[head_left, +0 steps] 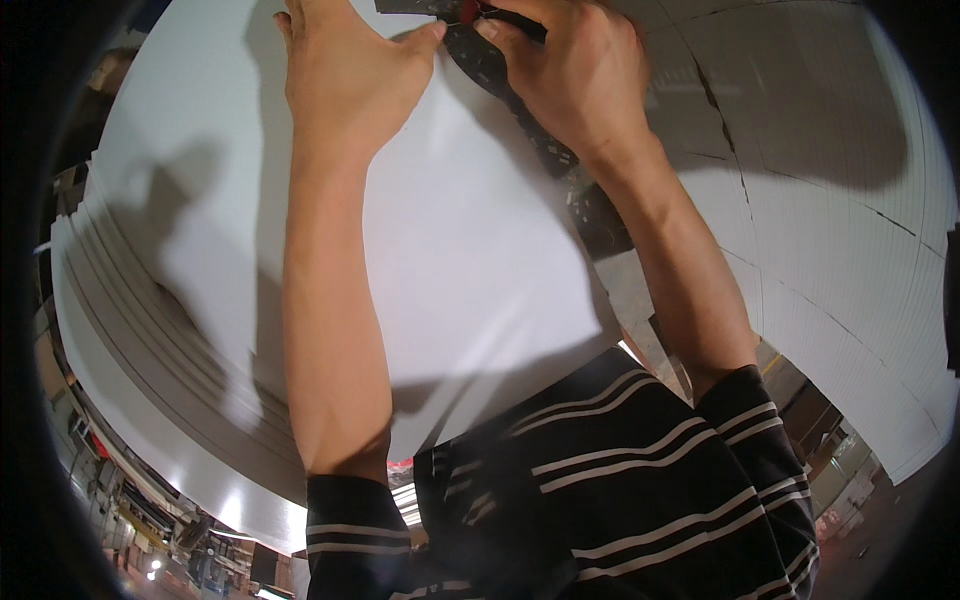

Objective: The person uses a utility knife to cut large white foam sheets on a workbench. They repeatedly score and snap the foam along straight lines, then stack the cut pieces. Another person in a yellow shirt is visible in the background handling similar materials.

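Note:
A large smooth white sheet (pixel 470 240) lies in front of me, beneath both forearms. My left hand (pixel 355 65) rests on its far part, thumb stretched out to the right and fingers apart. The left fingertips run out of view at the top edge. My right hand (pixel 575 75) is closed at the sheet's far right edge, gripping a black tool with a red part (pixel 468 12). Most of that tool is hidden by the fingers or cut off by the top edge, so its kind is unclear. The right thumb points toward the left thumb.
Right of me stands a tall stack of pale sheets (pixel 830 260), with dark gaps between some layers. A dark strip with white flecks (pixel 545 150) runs between it and the white sheet. Stepped sheet edges (pixel 140 290) curve along the left. Cluttered floor shows lower left.

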`<state>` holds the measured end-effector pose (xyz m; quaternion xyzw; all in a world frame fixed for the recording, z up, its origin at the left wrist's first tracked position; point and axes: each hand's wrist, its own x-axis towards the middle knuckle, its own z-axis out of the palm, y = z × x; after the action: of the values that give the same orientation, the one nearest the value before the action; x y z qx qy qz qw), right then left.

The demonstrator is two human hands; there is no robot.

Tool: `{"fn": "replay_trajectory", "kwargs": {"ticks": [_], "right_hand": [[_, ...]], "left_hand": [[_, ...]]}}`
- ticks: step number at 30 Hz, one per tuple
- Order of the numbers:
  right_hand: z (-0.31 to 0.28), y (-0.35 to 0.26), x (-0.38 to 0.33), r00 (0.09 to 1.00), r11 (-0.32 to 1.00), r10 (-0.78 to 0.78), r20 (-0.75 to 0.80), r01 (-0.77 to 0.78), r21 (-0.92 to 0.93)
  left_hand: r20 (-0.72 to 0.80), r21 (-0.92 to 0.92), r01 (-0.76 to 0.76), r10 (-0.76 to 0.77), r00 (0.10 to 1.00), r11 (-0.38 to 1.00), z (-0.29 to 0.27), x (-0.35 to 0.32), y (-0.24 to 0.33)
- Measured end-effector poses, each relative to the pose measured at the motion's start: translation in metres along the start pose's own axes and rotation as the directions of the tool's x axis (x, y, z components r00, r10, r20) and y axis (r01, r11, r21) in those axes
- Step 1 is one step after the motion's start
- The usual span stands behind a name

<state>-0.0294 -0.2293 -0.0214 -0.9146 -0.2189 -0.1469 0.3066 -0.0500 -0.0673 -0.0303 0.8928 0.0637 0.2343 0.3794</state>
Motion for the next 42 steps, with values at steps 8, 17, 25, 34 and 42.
{"fn": "replay_trajectory", "kwargs": {"ticks": [8, 17, 25, 34, 42], "right_hand": [[0.013, -0.003, 0.028, 0.996, 0.998, -0.061, 0.058, 0.063, -0.020], [0.042, -0.034, 0.076, 0.996, 0.997, -0.071, 0.059, 0.073, -0.037], [0.066, -0.064, 0.129, 0.994, 0.999, -0.037, 0.103, 0.037, 0.001], [0.087, -0.084, 0.160, 0.997, 0.998, -0.040, 0.073, 0.044, -0.048], [0.110, -0.100, 0.194, 0.998, 0.996, -0.011, 0.065, 0.016, -0.083]], "left_hand": [[0.087, 0.102, 0.079, -0.088, 0.992, 0.992, -0.019, 0.001, 0.009], [-0.021, 0.125, -0.049, 0.052, 0.998, 0.991, -0.036, 0.011, -0.026], [-0.078, 0.108, -0.058, 0.066, 0.995, 0.993, -0.056, 0.017, -0.043], [0.161, 0.344, -0.156, 0.106, 0.981, 0.926, -0.074, -0.007, -0.026], [0.151, 0.322, -0.129, 0.083, 0.985, 0.938, -0.091, -0.010, -0.023]]}}
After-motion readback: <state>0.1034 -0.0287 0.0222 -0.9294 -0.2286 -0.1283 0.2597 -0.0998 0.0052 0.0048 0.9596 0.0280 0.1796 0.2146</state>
